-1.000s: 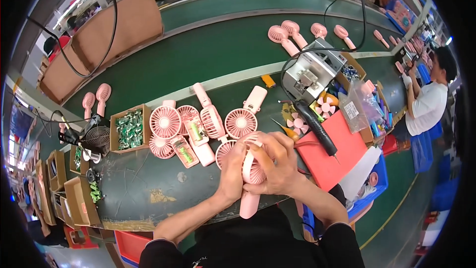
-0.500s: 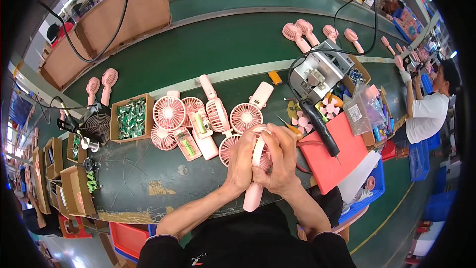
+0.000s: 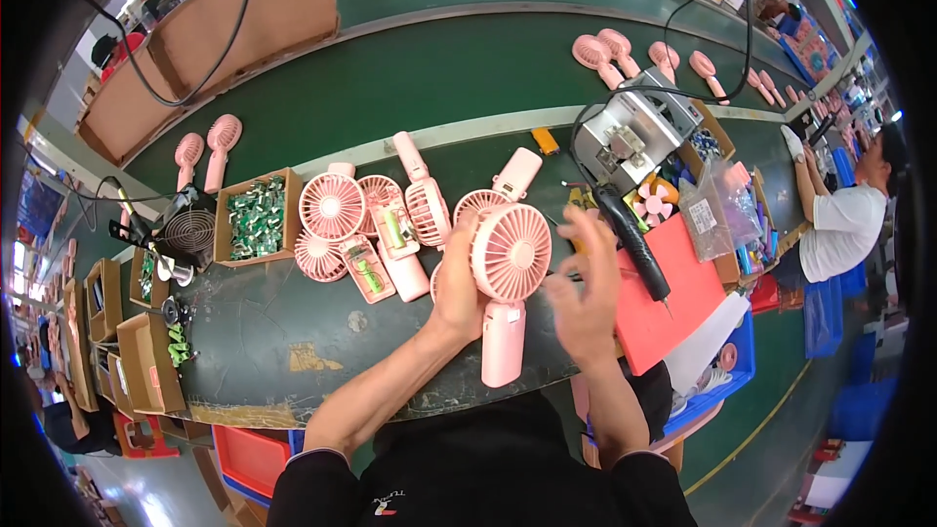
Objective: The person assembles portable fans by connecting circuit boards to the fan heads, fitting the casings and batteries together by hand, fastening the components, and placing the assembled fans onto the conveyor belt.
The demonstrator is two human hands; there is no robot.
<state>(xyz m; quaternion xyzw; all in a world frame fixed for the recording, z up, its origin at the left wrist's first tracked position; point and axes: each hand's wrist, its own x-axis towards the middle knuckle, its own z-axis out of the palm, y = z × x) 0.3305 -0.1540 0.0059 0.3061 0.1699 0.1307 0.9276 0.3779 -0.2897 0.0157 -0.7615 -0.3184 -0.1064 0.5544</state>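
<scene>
My left hand grips a pink hand-held fan by its neck, round grille facing up and handle pointing toward me. My right hand hovers just right of the fan with fingers spread, holding nothing. Behind the fan lie several more pink fans and open fan halves on the dark green bench.
A cardboard box of green circuit boards sits left. A black electric screwdriver lies on a red mat. A metal fixture stands behind it. Finished fans ride the conveyor belt. Another person in white works at right.
Both hands were clasped around the fan; now my right hand has let go and pulled off to the right, and the fan's front grille faces up in my left hand.
</scene>
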